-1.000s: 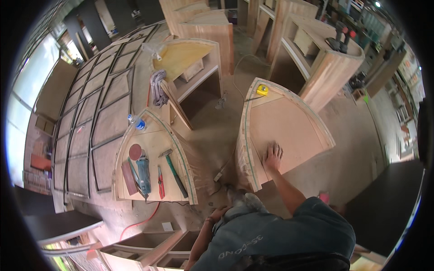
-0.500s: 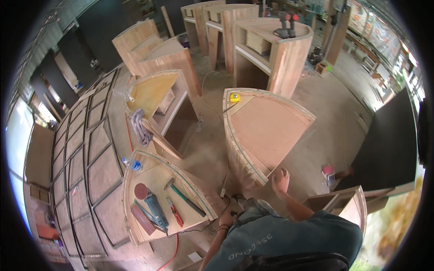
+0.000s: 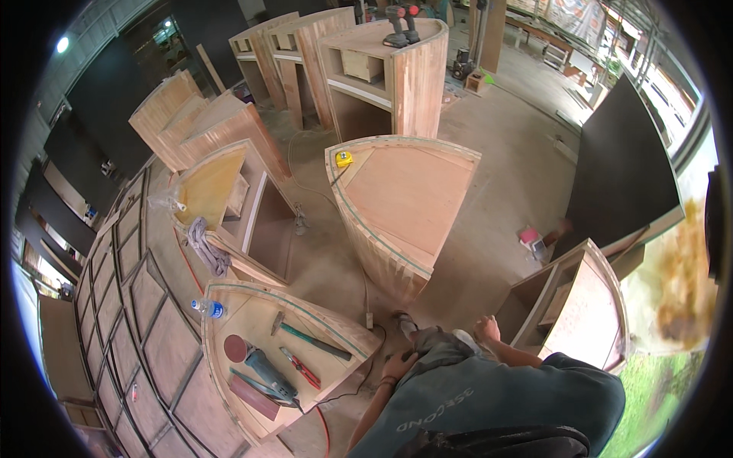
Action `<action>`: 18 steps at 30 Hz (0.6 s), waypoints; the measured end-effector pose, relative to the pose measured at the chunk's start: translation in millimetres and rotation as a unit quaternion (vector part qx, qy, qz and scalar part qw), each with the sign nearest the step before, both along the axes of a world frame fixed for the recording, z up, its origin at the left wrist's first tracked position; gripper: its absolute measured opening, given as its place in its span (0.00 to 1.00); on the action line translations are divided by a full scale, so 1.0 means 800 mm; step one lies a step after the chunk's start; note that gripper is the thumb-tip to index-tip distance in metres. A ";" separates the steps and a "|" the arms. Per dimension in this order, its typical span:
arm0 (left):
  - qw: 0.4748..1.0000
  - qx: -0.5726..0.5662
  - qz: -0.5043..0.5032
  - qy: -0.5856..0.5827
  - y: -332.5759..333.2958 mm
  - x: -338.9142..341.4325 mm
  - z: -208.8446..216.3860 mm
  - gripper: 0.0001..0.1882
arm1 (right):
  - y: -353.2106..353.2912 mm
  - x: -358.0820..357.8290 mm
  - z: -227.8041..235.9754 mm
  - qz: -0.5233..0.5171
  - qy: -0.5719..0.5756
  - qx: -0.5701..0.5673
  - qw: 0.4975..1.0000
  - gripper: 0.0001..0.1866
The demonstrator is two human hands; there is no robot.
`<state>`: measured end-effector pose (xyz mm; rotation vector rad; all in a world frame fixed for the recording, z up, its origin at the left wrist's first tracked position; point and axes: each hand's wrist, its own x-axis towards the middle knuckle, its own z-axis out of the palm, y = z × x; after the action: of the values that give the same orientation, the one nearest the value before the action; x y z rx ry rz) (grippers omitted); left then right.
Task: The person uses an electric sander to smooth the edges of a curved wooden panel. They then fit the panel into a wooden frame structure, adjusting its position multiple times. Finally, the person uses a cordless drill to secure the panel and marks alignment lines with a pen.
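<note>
My left hand hangs low beside my thigh, close to the table-like wooden piece with tools. Its fingers are bent around something small and dark that I cannot make out. My right hand is in the air on the other side of my body, its fingers loosely bent with nothing seen in them. It is nearest to a wooden cabinet at the right. Ahead of me stands a curved wooden cabinet with a yellow tape measure on its top.
Left of me, a curved cabinet top bears an angle grinder, hammer, red pliers and a water bottle. A grey cloth hangs over a cabinet behind it. Two drills stand on a far cabinet. A cord crosses the floor.
My view has turned to the right, and the cabinets have shifted left in it. My right hand has come away from the middle cabinet's near corner, its fingers less spread.
</note>
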<state>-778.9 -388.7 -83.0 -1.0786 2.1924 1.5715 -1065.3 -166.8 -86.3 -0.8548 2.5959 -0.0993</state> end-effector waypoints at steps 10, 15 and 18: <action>1.000 -0.020 -0.002 -0.021 -0.013 -0.020 0.061 0.35 | 0.034 0.006 -0.029 -0.200 -0.191 -0.040 0.960 0.16; 1.000 0.003 -0.014 -0.012 -0.027 -0.066 0.079 0.34 | 0.008 -0.049 -0.012 -0.142 -0.164 0.037 0.976 0.17; 0.998 0.043 -0.015 0.043 -0.019 -0.124 0.096 0.33 | 0.014 -0.096 -0.024 -0.131 -0.201 -0.031 0.970 0.18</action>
<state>-878.1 -403.6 -6.6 -0.9659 2.1620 1.7123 -1142.2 -155.6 -105.8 -0.4464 2.3114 -0.3880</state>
